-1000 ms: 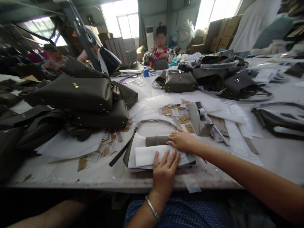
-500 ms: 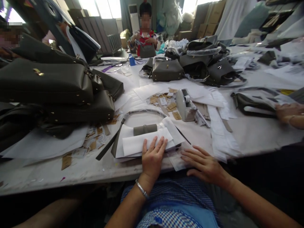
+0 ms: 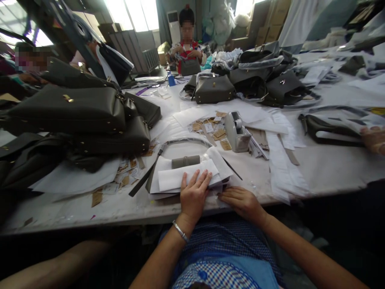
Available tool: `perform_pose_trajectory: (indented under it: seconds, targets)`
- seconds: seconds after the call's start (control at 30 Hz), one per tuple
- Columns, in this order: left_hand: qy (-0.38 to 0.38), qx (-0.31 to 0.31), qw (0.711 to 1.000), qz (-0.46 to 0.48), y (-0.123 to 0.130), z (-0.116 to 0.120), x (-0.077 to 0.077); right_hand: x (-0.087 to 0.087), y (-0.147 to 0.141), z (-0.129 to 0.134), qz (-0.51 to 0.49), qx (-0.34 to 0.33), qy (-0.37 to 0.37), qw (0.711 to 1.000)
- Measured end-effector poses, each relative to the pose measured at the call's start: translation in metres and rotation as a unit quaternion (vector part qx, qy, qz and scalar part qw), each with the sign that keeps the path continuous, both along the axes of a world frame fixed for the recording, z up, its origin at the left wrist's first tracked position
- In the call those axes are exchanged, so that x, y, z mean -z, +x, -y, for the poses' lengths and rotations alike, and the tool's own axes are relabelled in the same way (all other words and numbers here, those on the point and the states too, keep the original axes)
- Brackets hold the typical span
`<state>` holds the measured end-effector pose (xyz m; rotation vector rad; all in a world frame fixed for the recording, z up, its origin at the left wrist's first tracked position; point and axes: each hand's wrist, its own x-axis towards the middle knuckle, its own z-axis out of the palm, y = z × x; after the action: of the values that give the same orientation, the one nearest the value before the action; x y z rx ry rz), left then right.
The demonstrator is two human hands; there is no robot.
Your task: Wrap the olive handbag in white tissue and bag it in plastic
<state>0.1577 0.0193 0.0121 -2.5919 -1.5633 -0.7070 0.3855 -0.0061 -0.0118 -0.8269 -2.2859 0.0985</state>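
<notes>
A dark olive handbag (image 3: 148,182) lies on the table in front of me, its strap (image 3: 192,140) arched behind it and wrapped in a clear cover. White foam sheets (image 3: 168,180) cover its front, with a small grey-olive rolled piece (image 3: 185,161) above them. My left hand (image 3: 194,192) rests flat on the foam, its fingers spread. At the bag's lower right corner, my right hand (image 3: 243,202) has its fingers pressed together beside a piece of clear plastic (image 3: 221,202). What those fingertips hold, if anything, is hidden.
Stacked olive handbags (image 3: 66,108) rise at left, with loose tags (image 3: 123,176) beside them. Beyond my bag stands a tape dispenser (image 3: 237,132); white foam strips (image 3: 284,172) lie right. More bags (image 3: 215,89) are piled farther back. Co-workers' hands work at right (image 3: 374,139) and across the table.
My right hand has moved left to the bag's lower right corner, and its spread fingers have drawn together. My left hand stays on the foam. The view has shifted slightly.
</notes>
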Motion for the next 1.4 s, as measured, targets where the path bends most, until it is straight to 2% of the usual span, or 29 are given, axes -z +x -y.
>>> perform_pose_trajectory:
  seconds: [0.4,0.53,0.63,0.83,0.93,1.03,1.17,1.3,1.4]
  targets:
    - [0.040,-0.005,0.999,-0.007,0.004,0.000,0.007,-0.011,-0.019,0.053,-0.021,0.031,-0.011,0.999]
    - [0.053,-0.003,0.999,-0.007,0.004,-0.001,0.011,-0.018,-0.023,0.059,-0.020,0.033,-0.014,0.999]
    - [0.062,0.003,0.998,-0.007,0.003,-0.001,0.015,-0.033,-0.021,0.055,-0.020,0.027,-0.009,0.999]
    - [0.092,0.014,0.996,0.001,0.004,0.002,0.017,-0.081,-0.018,0.017,-0.012,0.013,-0.004,1.000]
    - [0.102,0.015,0.995,0.012,0.005,0.002,0.017,-0.090,-0.020,-0.015,-0.013,0.041,-0.019,0.999]
    - [0.108,0.010,0.994,0.024,0.007,0.002,0.016,-0.085,-0.023,-0.047,0.001,0.083,-0.052,0.995]
    - [0.119,0.007,0.992,0.048,0.009,0.000,0.017,-0.070,-0.026,-0.081,0.012,0.116,-0.103,0.988]
    - [0.108,0.002,0.991,0.077,0.009,-0.002,0.015,-0.061,-0.029,-0.101,-0.013,0.064,-0.140,0.988]
    - [0.102,0.001,0.991,0.088,0.009,-0.004,0.013,-0.060,-0.030,-0.112,0.008,0.021,-0.153,0.988]
